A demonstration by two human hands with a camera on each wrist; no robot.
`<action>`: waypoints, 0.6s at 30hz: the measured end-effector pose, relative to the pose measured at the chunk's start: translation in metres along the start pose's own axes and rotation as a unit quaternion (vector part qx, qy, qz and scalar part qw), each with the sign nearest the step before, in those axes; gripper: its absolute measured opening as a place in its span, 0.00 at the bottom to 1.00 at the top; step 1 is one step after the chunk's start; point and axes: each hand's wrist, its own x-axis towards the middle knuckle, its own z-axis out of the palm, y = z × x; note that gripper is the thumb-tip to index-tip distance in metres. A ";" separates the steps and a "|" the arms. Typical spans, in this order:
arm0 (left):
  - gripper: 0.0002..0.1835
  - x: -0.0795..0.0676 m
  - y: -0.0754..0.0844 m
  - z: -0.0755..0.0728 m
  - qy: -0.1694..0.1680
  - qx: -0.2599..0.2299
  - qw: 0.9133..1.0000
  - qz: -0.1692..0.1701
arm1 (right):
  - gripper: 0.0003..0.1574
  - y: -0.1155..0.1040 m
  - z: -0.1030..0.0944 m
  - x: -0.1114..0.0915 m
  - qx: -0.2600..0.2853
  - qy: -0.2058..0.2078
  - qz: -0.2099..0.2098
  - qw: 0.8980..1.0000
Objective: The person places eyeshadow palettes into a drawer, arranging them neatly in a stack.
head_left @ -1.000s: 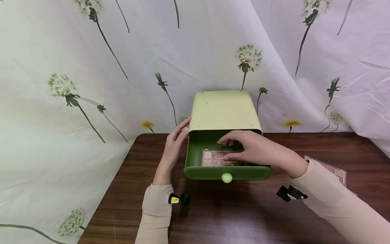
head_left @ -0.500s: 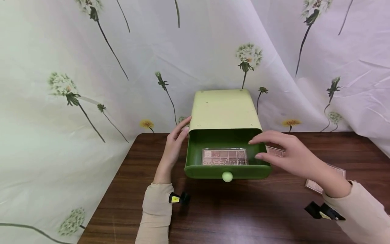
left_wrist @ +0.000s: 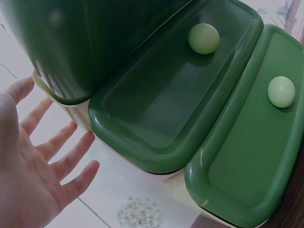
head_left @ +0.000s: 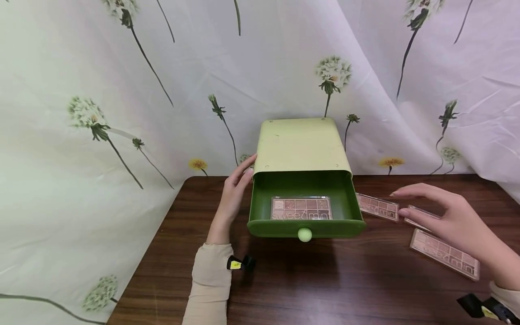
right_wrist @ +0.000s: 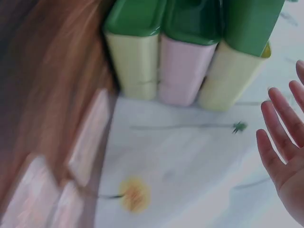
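Observation:
A pale yellow drawer cabinet stands at the back of the table with its green top drawer pulled out. Inside the drawer lies an eyeshadow palette with a clear lid. My left hand rests its fingertips against the cabinet's left side, fingers spread, as the left wrist view also shows. Right of the drawer, my right hand hovers with bent, parted fingers and holds nothing. It is near the middle one of three palettes on the table; that middle palette is partly hidden by the hand.
One palette lies right beside the drawer, another palette nearer the front. Two lower drawers, a middle drawer and a bottom drawer, are closed. A dandelion-print cloth hangs behind the brown table.
My right hand has come out of the drawer and moved right, above the palettes on the table. The palette in the drawer is now uncovered. My left hand has stayed at the cabinet's side.

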 end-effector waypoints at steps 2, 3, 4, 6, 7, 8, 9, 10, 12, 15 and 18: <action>0.23 0.000 0.000 0.001 0.000 0.001 1.000 0.000 | 0.33 0.006 -0.003 -0.010 -0.008 0.004 0.027 1.000; 0.23 0.000 0.000 0.001 -0.001 0.002 1.000 0.000 | 0.32 0.009 -0.004 -0.014 -0.009 0.005 0.044 0.999; 0.23 0.000 0.000 0.000 -0.001 0.003 1.000 -0.001 | 0.31 0.013 -0.004 -0.019 -0.004 0.006 0.060 0.998; 0.23 0.000 0.000 0.000 -0.002 0.005 1.000 -0.001 | 0.28 0.020 -0.005 -0.028 0.000 0.005 0.091 0.996; 0.23 0.000 0.000 -0.001 -0.003 0.006 1.000 -0.001 | 0.26 0.024 -0.006 -0.032 0.001 0.003 0.110 0.994; 0.23 0.000 0.001 -0.001 -0.003 0.007 1.000 -0.002 | 0.24 0.027 -0.007 -0.036 -0.001 0.001 0.127 0.992; 0.23 0.000 0.001 -0.001 -0.003 0.008 1.000 -0.003 | 0.23 0.031 -0.007 -0.040 -0.004 -0.001 0.145 0.989; 0.23 0.000 0.001 -0.001 -0.002 0.009 1.000 -0.004 | 0.22 0.035 -0.008 -0.044 -0.007 -0.007 0.160 0.987; 0.23 -0.001 0.000 -0.001 -0.004 0.008 1.000 -0.006 | 0.21 0.043 -0.009 -0.052 -0.021 -0.018 0.180 0.983; 0.23 -0.001 0.001 -0.001 -0.005 0.009 1.000 -0.010 | 0.22 0.057 -0.010 -0.065 -0.036 -0.034 0.189 0.981; 0.23 -0.001 0.001 -0.001 -0.008 0.013 1.000 -0.012 | 0.23 0.069 -0.010 -0.077 -0.040 -0.044 0.183 0.981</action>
